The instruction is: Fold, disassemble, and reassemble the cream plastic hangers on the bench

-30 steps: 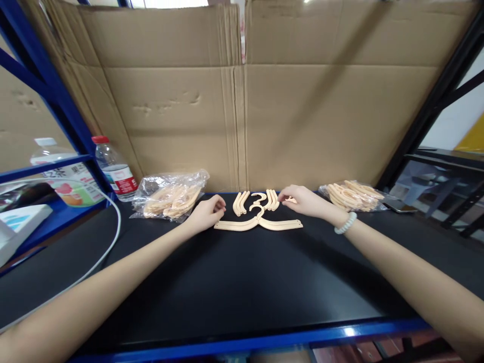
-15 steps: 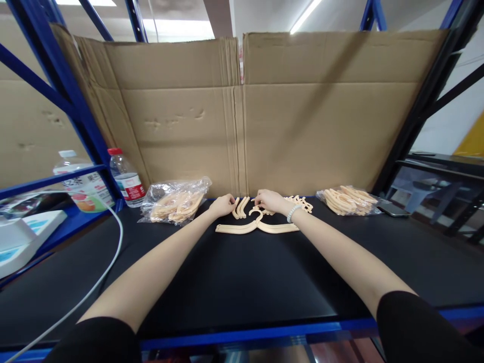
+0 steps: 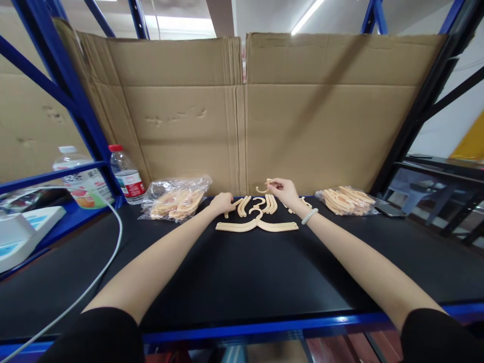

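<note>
An assembled beige hanger (image 3: 257, 225) lies flat on the black shelf top (image 3: 242, 272). Behind it lie several loose curved beige pieces (image 3: 269, 203) and a small hook. My right hand (image 3: 284, 190) is raised a little above them, fingers pinched on a beige hook piece (image 3: 261, 189). My left hand (image 3: 222, 203) rests on the surface at the left end of the row, fingers closed on a curved arm piece (image 3: 231, 207).
A clear bag of beige parts (image 3: 174, 199) lies at the left, another bag (image 3: 346, 200) at the right. Two water bottles (image 3: 124, 175) stand by the blue rack post. A white cable (image 3: 102, 267) crosses the left side. Cardboard (image 3: 242, 111) walls the back.
My right hand has lifted off the row with a hook piece pinched in it. My left hand stayed by the curved pieces and now grips one. The camera view tilted up earlier.
</note>
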The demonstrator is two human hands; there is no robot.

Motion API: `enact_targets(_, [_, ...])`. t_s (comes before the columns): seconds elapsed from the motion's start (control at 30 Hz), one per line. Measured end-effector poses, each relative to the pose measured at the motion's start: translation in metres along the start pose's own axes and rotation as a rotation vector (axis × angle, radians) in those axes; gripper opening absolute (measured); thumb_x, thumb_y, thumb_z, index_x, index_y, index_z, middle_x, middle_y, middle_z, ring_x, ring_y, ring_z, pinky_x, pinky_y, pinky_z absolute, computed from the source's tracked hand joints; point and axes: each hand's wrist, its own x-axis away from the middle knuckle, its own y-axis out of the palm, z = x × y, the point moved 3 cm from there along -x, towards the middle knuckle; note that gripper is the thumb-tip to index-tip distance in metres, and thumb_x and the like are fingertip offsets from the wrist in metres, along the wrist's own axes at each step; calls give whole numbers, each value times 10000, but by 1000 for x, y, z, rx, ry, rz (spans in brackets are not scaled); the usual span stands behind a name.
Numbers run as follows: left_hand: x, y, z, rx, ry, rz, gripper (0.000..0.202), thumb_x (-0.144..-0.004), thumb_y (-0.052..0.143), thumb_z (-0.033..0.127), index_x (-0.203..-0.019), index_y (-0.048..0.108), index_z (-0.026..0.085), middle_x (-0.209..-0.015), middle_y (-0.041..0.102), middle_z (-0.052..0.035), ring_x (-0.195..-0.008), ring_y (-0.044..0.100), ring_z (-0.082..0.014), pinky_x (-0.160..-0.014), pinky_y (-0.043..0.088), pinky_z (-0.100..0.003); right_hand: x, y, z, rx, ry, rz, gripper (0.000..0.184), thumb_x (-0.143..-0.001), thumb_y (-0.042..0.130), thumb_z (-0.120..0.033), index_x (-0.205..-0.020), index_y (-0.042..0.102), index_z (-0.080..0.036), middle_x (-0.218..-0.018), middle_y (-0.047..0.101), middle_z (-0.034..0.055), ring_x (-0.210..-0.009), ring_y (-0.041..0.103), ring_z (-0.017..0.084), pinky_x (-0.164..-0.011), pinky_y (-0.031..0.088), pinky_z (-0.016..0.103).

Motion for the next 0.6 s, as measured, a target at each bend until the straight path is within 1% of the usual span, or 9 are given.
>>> enact_targets(0.1, [9,-14,1,63,28,20,311,-928,577,316,-1200,568,165,-1209,591,-95,-1012,616,-226,-846,536,-427,22,-17,-17,-142,68,-21,331,-819,543,-425,-908,649,-124,-555,585,-4,-431,496,104,-430,369,232])
enact_targets(0.17, [20,-24,4,135,53,48,286,-925,582,314,-1165,586,159,-1179,606,-89,-990,621,-220,-832,539,-415,38,-27,-28,-210,104,-41,339,-797,571,-438,-892,644,-122,-557,608,8,-399,492,97,-402,358,224])
enact_targets(0.23, [33,-31,8,236,90,78,203,-893,615,276,-1034,627,130,-1031,652,-68,-922,636,-206,-803,539,-393,53,-35,-36,-255,134,-49,321,-778,597,-423,-889,641,-124,-641,668,47,-402,507,90,-388,351,217])
enact_targets(0.27, [41,-32,11,299,113,89,155,-865,621,248,-956,641,124,-932,668,-55,-879,644,-206,-787,537,-364,59,-37,-39,-281,144,-49,305,-777,600,-408,-887,642,-127,-696,693,64,-392,492,77,-380,339,212])
enact_targets(0.3, [50,-31,15,369,138,96,138,-851,606,241,-919,638,126,-860,668,-41,-835,650,-199,-757,538,-335,63,-37,-40,-319,150,-47,284,-779,595,-387,-889,646,-130,-745,709,74,-378,468,61,-371,322,208])
enact_targets(0.37, [68,-25,22,519,177,101,157,-860,531,266,-914,599,136,-801,660,-30,-751,653,-171,-694,543,-295,70,-33,-42,-433,169,-47,249,-787,564,-343,-891,658,-137,-810,725,78,-357,423,41,-361,292,208])
enact_targets(0.47, [97,-7,30,698,226,100,174,-844,501,315,-907,530,156,-812,640,-28,-684,644,-144,-675,551,-290,77,-21,-40,-614,229,-88,265,-809,525,-349,-895,671,-145,-875,729,88,-407,489,66,-386,337,225])
enact_targets(0.53, [113,5,32,788,258,98,213,-826,517,367,-913,503,173,-753,609,1,-640,624,-137,-659,553,-296,82,-14,-39,-657,274,-119,280,-830,546,-395,-887,667,-149,-918,726,95,-444,525,79,-416,382,237])
enact_targets(0.6, [125,14,34,923,316,62,223,-818,561,384,-878,504,177,-694,582,17,-620,609,-138,-652,549,-301,89,-10,-39,-647,303,-126,261,-819,611,-407,-882,657,-158,-906,724,84,-446,518,71,-425,388,231])
